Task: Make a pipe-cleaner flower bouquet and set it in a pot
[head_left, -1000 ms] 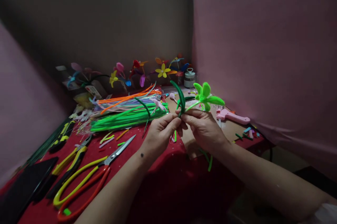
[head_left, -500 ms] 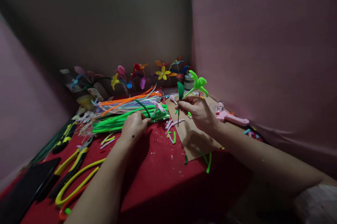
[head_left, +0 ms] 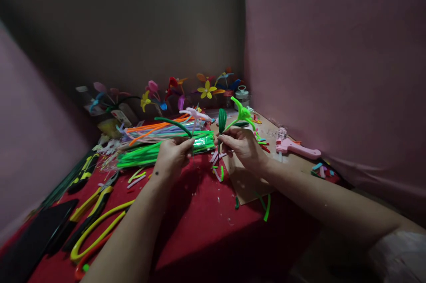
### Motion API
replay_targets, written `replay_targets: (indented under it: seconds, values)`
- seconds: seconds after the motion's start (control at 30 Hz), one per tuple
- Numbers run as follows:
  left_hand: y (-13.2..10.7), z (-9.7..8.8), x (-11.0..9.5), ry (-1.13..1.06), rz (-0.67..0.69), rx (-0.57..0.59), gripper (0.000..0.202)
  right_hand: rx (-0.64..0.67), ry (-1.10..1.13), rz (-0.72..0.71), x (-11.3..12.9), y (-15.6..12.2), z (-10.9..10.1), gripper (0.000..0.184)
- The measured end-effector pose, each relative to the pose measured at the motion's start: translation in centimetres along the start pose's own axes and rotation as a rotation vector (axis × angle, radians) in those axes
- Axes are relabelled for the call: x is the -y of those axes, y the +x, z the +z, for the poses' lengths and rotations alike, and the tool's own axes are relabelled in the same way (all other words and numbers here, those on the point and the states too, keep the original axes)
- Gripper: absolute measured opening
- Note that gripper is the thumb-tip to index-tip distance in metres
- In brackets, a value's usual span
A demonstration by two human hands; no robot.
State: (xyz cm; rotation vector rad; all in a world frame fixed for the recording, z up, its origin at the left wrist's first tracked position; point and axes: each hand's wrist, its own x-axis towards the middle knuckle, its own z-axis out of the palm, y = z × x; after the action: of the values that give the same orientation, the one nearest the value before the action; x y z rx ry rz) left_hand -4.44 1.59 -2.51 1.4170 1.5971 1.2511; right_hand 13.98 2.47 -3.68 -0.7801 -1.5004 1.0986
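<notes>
My left hand (head_left: 173, 155) pinches the stem of a pale pink pipe-cleaner flower (head_left: 195, 115). A long dark green leaf (head_left: 173, 125) sticks out to the left from that stem. Facing it, my right hand (head_left: 244, 146) is closed on the stem of a bright green pipe-cleaner flower (head_left: 244, 113), which leans right. A rounded dark green leaf (head_left: 222, 119) stands upright at my right fingertips, and another dark leaf shows behind the hand. The two flowers are held up a small gap apart, above the table. Part of each stem is hidden by my fingers.
Bundles of green pipe cleaners (head_left: 140, 155) and orange ones (head_left: 149, 130) lie behind my left hand. Pliers (head_left: 95, 205), yellow-handled scissors (head_left: 78, 247) and a black phone-like slab (head_left: 36, 234) are at left. A pink glue gun (head_left: 299, 147) rests right, beside cardboard (head_left: 242, 185).
My left hand has lifted the pale pink flower upright from over the bundles. My right hand has shifted slightly left and lower, and the green flower has turned.
</notes>
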Motion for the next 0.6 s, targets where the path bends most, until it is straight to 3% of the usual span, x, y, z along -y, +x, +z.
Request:
replay_targets:
  seconds: [0.07, 0.13, 0.3, 0.6]
  values:
    - [-0.9, 0.8, -0.7, -0.338, -0.024, 0.031, 0.023, -0.033, 0.003, -0.022, 0.0, -0.1, 0.4, 0.019]
    - [-1.7, 1.6, -1.1, -0.462, 0.002, 0.065, 0.022, -0.051, 0.056, -0.014, -0.1, 0.0, 0.7, 0.020]
    - [-2.9, 2.4, -1.4, -0.370, 0.109, 0.131, 0.025, -0.005, 0.323, 0.113, -0.1, 0.4, 1.2, 0.018]
    - [-3.3, 2.8, -1.9, -0.276, 0.076, 0.081, 0.019, 0.048, 0.291, 0.101, 0.2, 0.2, 1.4, 0.014]
